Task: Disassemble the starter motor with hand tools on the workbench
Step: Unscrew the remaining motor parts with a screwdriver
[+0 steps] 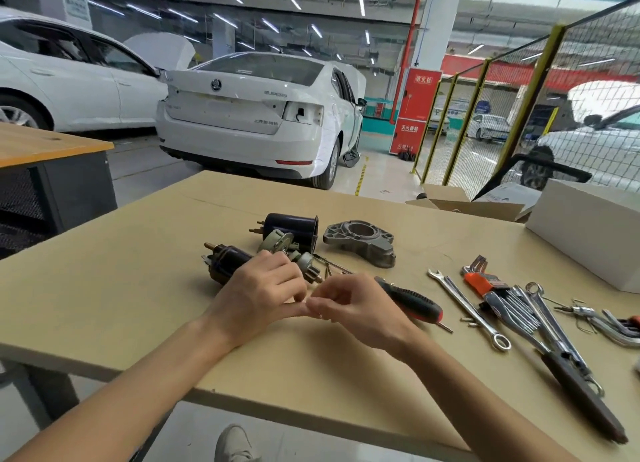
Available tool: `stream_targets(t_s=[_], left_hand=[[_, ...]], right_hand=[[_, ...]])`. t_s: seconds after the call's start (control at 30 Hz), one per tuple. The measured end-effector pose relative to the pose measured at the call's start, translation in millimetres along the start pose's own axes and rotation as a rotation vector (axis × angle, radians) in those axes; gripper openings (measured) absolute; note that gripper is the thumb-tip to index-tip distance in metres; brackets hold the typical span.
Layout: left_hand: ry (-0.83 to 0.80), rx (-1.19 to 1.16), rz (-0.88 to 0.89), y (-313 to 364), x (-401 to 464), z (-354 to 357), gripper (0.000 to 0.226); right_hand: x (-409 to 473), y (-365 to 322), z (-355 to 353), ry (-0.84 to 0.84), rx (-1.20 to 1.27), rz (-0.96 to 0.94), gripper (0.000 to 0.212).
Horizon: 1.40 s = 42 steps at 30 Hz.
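Starter motor parts lie spread on the tan workbench (138, 288). A black cylindrical motor housing (294, 227) lies at the back, a grey cast end bracket (362, 241) to its right. A dark solenoid (227, 262) lies beside my left hand (258, 293), and a small pinion gear assembly (306, 264) lies just past its fingers. My right hand (349, 305) meets my left hand fingertip to fingertip above the bench. The fingers of both hands are curled together; anything pinched between them is too small to see.
A red-and-black screwdriver (414, 304) lies just right of my right hand. Combination wrenches (467, 309), an orange hex key set (485, 285) and more tools lie further right. A white box (588, 229) stands at the far right. Cars are parked beyond the bench.
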<state>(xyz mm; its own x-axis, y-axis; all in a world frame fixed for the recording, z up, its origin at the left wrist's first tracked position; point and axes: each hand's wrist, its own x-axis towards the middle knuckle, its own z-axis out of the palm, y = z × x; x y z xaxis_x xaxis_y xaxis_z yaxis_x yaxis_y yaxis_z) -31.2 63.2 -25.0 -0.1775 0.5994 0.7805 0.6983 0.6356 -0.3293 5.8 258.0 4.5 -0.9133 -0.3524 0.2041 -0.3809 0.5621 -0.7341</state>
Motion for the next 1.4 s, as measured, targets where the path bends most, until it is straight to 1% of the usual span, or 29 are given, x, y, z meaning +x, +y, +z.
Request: stream_targets(t_s=[0.07,0.13,0.17,0.2,0.27,0.3,0.37,0.43,0.47,0.53,0.6,0.63,0.73,0.8,0.9,1.0,1.07,1.13,1.2,1.3,1.4], left_hand=[[0.009,0.0,-0.037,-0.6,-1.9,0.4,0.04],[0.034,-0.008,-0.118,-1.8,-3.4,0.1,0.039],[0.06,-0.018,-0.197,-4.0,-4.0,-1.1,0.037],[0.099,-0.032,-0.307,-7.8,-5.1,-3.2,0.034],[0.158,-0.047,-0.546,-21.1,-10.7,-9.3,0.031],[0.139,-0.05,-0.625,-29.0,-14.8,-12.4,0.032],[-0.02,-0.122,-0.674,-41.3,-23.3,-13.7,0.04],[-0.164,-0.198,-0.648,-46.8,-27.4,-11.2,0.048],[-0.183,-0.211,-0.641,-48.2,-27.7,-9.1,0.051],[-0.157,-0.201,-0.636,-50.7,-26.3,-4.5,0.054],[-0.136,-0.185,-0.66,-54.4,-25.5,0.6,0.052],[-0.142,-0.19,-0.693,-57.0,-25.6,2.5,0.05],[-0.159,-0.242,-0.784,-63.7,-25.8,6.3,0.041],[-0.14,-0.275,-0.816,-64.5,-23.5,6.9,0.033],[-0.128,-0.299,-0.842,-64.1,-21.6,7.3,0.022],[-0.147,-0.351,-0.831,-67.4,-23.7,5.2,0.01],[-0.152,-0.369,-0.803,-68.0,-25.9,2.0,0.007],[-0.146,-0.346,-0.784,-69.5,-29.5,-2.3,0.006],[-0.128,-0.305,-0.8,-73.5,-33.7,-6.9,0.006],[-0.123,-0.267,-0.841,-76.5,-36.5,-8.6,0.01],[-0.159,-0.185,-0.791,-71.5,-33.6,-5.0,0.027]], right_hand=[[2.7,3.2,1.7,0.07,-0.053,-0.003,0.015],[5.9,7.1,1.9,0.221,-0.202,-0.016,0.012],[6.9,8.9,0.6,0.279,-0.32,-0.028,0.011],[7.8,10.9,-1.3,0.301,-0.45,-0.047,0.012],[9.2,15.9,-3.7,0.255,-0.699,-0.06,0.016],[10.3,18.0,-4.4,0.221,-0.805,-0.042,0.018],[11.6,18.7,-3.5,0.189,-0.904,0.016,0.023],[12.8,12.8,0.7,0.213,-0.934,0.021,0.024],[14.2,8.1,4.0,0.242,-0.942,-0.02,0.024],[17.5,-2.2,13.6,0.274,-0.886,-0.174,0.027],[22.2,-13.4,27.0,0.234,-0.808,-0.319,0.035],[25.8,-17.6,33.6,0.208,-0.799,-0.364,0.042],[39.8,-27.2,52.6,0.191,-0.872,-0.434,0.065],[50.9,-31.4,61.0,0.164,-0.932,-0.438,0.069],[63.6,-31.3,63.6,0.105,-0.943,-0.417,0.064],[70.7,-31.1,62.9,0.073,-0.862,-0.406,0.054],[73.3,-32.3,63.1,0.073,-0.834,-0.424,0.048],[71.9,-33.4,60.2,0.065,-0.844,-0.45,0.038],[66.4,-32.3,50.9,0.045,-0.826,-0.499,0.032],[57.3,-28.2,32.4,0.015,-0.764,-0.538,0.035],[55.8,-30.1,26.3,-0.013,-0.734,-0.499,0.039]])
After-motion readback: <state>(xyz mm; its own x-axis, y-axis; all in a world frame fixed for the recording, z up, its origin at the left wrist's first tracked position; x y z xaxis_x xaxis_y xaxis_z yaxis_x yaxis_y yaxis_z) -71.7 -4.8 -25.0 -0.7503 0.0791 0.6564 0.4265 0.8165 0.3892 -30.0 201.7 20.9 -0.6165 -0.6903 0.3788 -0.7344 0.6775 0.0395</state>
